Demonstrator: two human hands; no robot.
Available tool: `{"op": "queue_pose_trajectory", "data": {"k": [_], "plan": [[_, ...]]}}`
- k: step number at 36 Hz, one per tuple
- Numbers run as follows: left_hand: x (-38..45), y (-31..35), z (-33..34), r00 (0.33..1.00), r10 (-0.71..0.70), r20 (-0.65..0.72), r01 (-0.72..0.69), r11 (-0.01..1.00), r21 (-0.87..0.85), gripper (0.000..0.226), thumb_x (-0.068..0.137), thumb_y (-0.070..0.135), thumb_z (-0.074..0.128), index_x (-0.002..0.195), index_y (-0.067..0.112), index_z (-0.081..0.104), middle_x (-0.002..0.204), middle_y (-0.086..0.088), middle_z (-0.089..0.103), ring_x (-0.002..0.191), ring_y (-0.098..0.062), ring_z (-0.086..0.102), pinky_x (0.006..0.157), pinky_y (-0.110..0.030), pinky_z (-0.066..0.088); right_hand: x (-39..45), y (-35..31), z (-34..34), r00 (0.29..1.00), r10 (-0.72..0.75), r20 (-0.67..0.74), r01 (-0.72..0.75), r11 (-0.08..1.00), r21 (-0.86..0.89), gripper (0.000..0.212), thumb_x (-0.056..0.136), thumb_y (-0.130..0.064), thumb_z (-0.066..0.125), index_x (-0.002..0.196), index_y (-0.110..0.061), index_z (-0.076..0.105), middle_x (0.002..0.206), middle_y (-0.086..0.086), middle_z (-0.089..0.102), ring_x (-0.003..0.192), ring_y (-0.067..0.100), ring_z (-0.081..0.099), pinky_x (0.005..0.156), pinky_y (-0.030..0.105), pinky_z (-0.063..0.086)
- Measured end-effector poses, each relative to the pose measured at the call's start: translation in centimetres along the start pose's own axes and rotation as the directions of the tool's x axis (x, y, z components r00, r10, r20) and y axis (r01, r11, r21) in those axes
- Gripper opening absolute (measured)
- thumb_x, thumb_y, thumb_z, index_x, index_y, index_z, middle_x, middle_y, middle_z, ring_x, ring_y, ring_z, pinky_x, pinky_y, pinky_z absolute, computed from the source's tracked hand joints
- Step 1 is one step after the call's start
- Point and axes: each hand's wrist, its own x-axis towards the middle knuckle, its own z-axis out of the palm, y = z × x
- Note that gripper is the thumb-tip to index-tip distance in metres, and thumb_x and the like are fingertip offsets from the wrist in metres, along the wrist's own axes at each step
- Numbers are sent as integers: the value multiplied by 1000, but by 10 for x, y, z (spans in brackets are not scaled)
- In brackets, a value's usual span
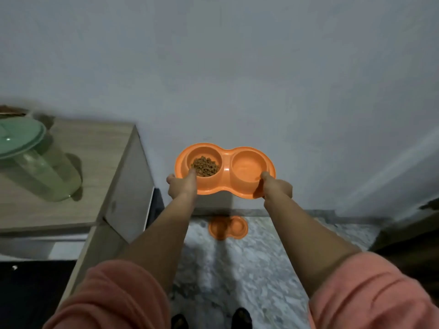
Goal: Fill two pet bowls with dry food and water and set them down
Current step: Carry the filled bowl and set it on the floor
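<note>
Both hands, left hand (182, 186) and right hand (276, 187), grip the orange double bowl (225, 170) held between them.

plain pale grey wall (237, 67) ahead, dim even light. speckled grey-white stone floor (237, 269) below. light wood-grain cabinet (95, 148) on the left against the wall, with a dark gap beside it. dark furniture edge (408, 233) at right.

Head camera looks steeply down, close over outstretched arms.
</note>
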Motion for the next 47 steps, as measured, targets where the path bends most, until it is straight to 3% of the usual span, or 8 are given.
{"op": "queue_pose_trajectory", "data": {"k": [5,11,19,24,28,32,44,47], "plan": [[31,-37,15,995,-79,-60,80,997,17,66,88,45,61,137,5,41,130,-18,57,116,-34,56,79,-35,41,43,31,26,999,3,44,0,998,-70,30,80,-31,69,80,-6,52,88,12,58,86,31,63,78,41,55],[94,-106,40,990,-86,-109,82,996,-38,66,82,45,64,134,10,46,125,-16,60,112,-34,59,94,-44,51,107,97,65,997,-3,72,14,989,-146,31,80,-36,67,84,-7,56,90,13,61,89,33,62,82,45,55],[191,-226,80,988,-106,-109,90,986,-139,71,85,41,65,145,24,31,133,-15,53,116,-36,55,97,-50,50,203,221,128,996,32,83,-22,993,-119,39,82,-37,67,101,-2,62,97,15,62,96,36,62,78,40,49],[246,-300,96,986,-120,-114,98,977,-188,74,84,38,65,147,28,28,129,-15,55,113,-37,58,96,-51,51,249,298,164,995,24,102,-10,991,-131,43,78,-40,68,97,-3,60,101,16,64,96,37,63,88,48,53],[293,-356,107,981,-145,-128,118,973,-200,76,76,42,66,141,15,36,124,-18,60,109,-38,61,91,-50,54,283,355,193,994,-9,112,25,990,-138,47,77,-38,68,104,0,65,107,18,67,99,38,63,91,49,52],[331,-403,114,976,-137,-169,104,976,-189,71,84,39,66,136,3,35,127,-22,56,111,-39,59,93,-48,53,313,405,221,988,-35,148,56,988,-142,48,78,-37,66,109,0,64,109,19,66,100,38,62,91,47,52],[428,-495,110,961,-174,-214,139,976,-169,66,83,42,66,135,7,45,123,-20,60,109,-38,61,94,-48,53,367,502,296,978,16,208,11,992,-128,51,77,-37,69,111,0,61,108,20,64,96,41,62,85,54,54],[454,-512,111,953,-216,-211,184,969,-164,62,82,45,65,129,7,51,118,-18,63,104,-37,63,92,-47,54,386,522,316,976,38,214,-1,986,-167,48,75,-39,69,96,3,59,103,20,65,94,41,63,85,54,54]]}}
